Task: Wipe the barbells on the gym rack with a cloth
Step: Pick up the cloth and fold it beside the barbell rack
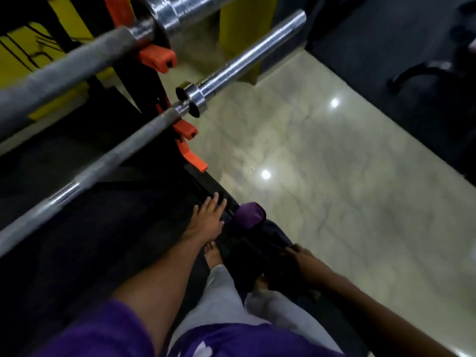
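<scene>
**Hands low, barbells above on rack**

Two barbells [144,132] are lying across orange rack hooks [184,131], up and away from both hands. Purple cloth [248,215] is sitting just right of the left hand [208,217], whose fingers are spreading flat, holding nothing. Right hand [306,261] is gripping dark fabric [270,235] below the cloth. Glossy floor [334,163] is stretching out to the right.
</scene>
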`<move>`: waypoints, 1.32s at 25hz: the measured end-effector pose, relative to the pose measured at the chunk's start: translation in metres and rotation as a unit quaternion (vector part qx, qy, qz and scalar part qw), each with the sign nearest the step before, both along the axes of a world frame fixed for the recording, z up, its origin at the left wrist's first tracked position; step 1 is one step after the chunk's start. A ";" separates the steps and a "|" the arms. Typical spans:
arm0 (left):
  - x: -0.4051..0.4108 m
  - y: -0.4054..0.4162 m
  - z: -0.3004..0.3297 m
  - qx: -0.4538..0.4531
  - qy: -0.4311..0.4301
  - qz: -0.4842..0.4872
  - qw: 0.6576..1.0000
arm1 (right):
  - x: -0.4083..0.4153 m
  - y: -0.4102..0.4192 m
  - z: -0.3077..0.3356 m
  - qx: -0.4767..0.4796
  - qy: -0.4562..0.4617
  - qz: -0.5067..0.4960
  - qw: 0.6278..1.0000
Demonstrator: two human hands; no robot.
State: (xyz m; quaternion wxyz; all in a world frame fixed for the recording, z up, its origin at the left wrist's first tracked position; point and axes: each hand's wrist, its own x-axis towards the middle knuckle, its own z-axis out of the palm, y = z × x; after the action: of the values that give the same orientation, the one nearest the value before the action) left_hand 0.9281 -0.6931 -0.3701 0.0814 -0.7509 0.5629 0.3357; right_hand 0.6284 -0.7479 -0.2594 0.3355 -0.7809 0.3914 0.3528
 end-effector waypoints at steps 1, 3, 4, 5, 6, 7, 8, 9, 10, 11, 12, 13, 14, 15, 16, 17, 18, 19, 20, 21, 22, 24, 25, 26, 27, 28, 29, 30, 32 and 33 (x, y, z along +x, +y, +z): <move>0.003 -0.008 -0.006 -0.004 -0.008 -0.016 1.000 | 0.005 0.000 -0.006 0.004 0.007 0.016 1.000; 0.008 -0.025 -0.016 -0.035 -0.013 -0.022 0.999 | 0.012 0.003 -0.015 -0.001 0.016 0.041 0.999; 0.010 -0.032 -0.021 -0.056 -0.024 -0.024 0.998 | 0.014 0.006 -0.018 -0.013 0.021 0.042 0.999; 0.012 -0.039 -0.028 -0.071 -0.040 -0.031 0.996 | 0.014 0.008 -0.023 -0.022 0.022 0.035 0.999; 0.015 -0.045 -0.035 -0.078 -0.051 -0.038 0.995 | 0.015 0.010 -0.028 -0.029 0.023 0.027 0.999; 0.017 -0.049 -0.045 -0.081 -0.060 -0.045 0.994 | 0.017 0.010 -0.033 -0.034 0.021 0.022 0.999; 0.018 -0.052 -0.054 -0.085 -0.070 -0.050 0.993 | 0.019 0.007 -0.040 -0.037 0.024 0.017 0.999; 0.019 -0.052 -0.063 -0.093 -0.077 -0.051 0.991 | 0.022 0.003 -0.046 -0.040 0.030 0.008 0.999; 0.019 -0.051 -0.072 -0.103 -0.079 -0.049 0.990 | 0.024 -0.001 -0.054 -0.047 0.037 -0.005 0.998; 0.018 -0.048 -0.078 -0.116 -0.080 -0.047 0.989 | 0.024 -0.005 -0.065 -0.058 0.048 -0.015 0.997; 0.018 -0.048 -0.082 -0.129 -0.079 -0.049 0.987 | 0.022 -0.008 -0.075 -0.073 0.067 -0.021 0.995; 0.018 -0.048 -0.086 -0.134 -0.076 -0.053 0.987 | 0.018 -0.010 -0.086 -0.078 0.089 -0.022 0.993; 0.018 -0.048 -0.087 -0.133 -0.075 -0.058 0.987 | 0.014 -0.011 -0.096 -0.076 0.107 -0.024 0.991; 0.019 -0.049 -0.088 -0.126 -0.077 -0.060 0.987 | 0.009 -0.011 -0.105 -0.071 0.114 -0.023 0.991; 0.020 -0.050 -0.088 -0.115 -0.081 -0.058 0.988 | 0.005 -0.011 -0.111 -0.067 0.113 -0.019 0.991; 0.019 -0.051 -0.086 -0.100 -0.083 -0.055 0.990 | 0.000 -0.011 -0.113 -0.067 0.103 -0.013 0.992; 0.019 -0.055 -0.082 -0.077 -0.083 -0.054 0.992 | -0.003 -0.013 -0.111 -0.074 0.085 -0.011 0.994; 0.020 -0.060 -0.076 -0.048 -0.076 -0.055 0.994 | -0.007 -0.014 -0.109 -0.086 0.061 -0.020 0.994; 0.020 -0.065 -0.067 -0.013 -0.066 -0.054 0.996 | -0.008 -0.016 -0.104 -0.097 0.033 -0.033 0.994; 0.018 -0.069 -0.055 0.022 -0.059 -0.056 0.996 | -0.009 -0.017 -0.096 -0.107 0.005 -0.047 0.993; 0.014 -0.072 -0.042 0.045 -0.055 -0.061 0.996 | -0.010 -0.020 -0.086 -0.114 -0.017 -0.063 0.991; -0.008 -0.071 -0.010 0.023 -0.016 -0.054 0.998 | -0.011 -0.031 -0.059 -0.113 -0.066 -0.090 0.987; -0.023 -0.065 0.008 -0.019 0.033 -0.038 0.999 | -0.011 -0.036 -0.045 -0.108 -0.101 -0.098 0.984; -0.042 -0.053 0.028 -0.067 0.092 -0.018 0.993 | -0.011 -0.040 -0.028 -0.104 -0.138 -0.096 0.980; -0.061 -0.040 0.049 -0.114 0.152 0.007 0.982 | -0.010 -0.044 -0.010 -0.102 -0.172 -0.089 0.976; -0.080 -0.026 0.068 -0.150 0.198 0.035 0.968 | -0.010 -0.048 0.007 -0.098 -0.200 -0.085 0.971; -0.099 -0.011 0.086 -0.172 0.226 0.062 0.957 | -0.009 -0.051 0.024 -0.096 -0.224 -0.089 0.966; -0.116 0.001 0.105 -0.187 0.242 0.086 0.948 | -0.007 -0.055 0.043 -0.100 -0.244 -0.098 0.960; -0.147 0.019 0.136 -0.216 0.259 0.125 0.933 | -0.004 -0.063 0.078 -0.123 -0.270 -0.094 0.950; -0.158 0.023 0.146 -0.240 0.260 0.142 0.925 | -0.001 -0.066 0.095 -0.134 -0.277 -0.087 0.948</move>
State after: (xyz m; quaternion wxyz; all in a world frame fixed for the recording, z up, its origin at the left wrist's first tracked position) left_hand 0.7699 -0.6705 -0.2237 -0.2987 -0.7064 0.5155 0.3821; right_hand 0.6274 -0.8136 -0.1646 0.3527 -0.8486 0.3927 0.0366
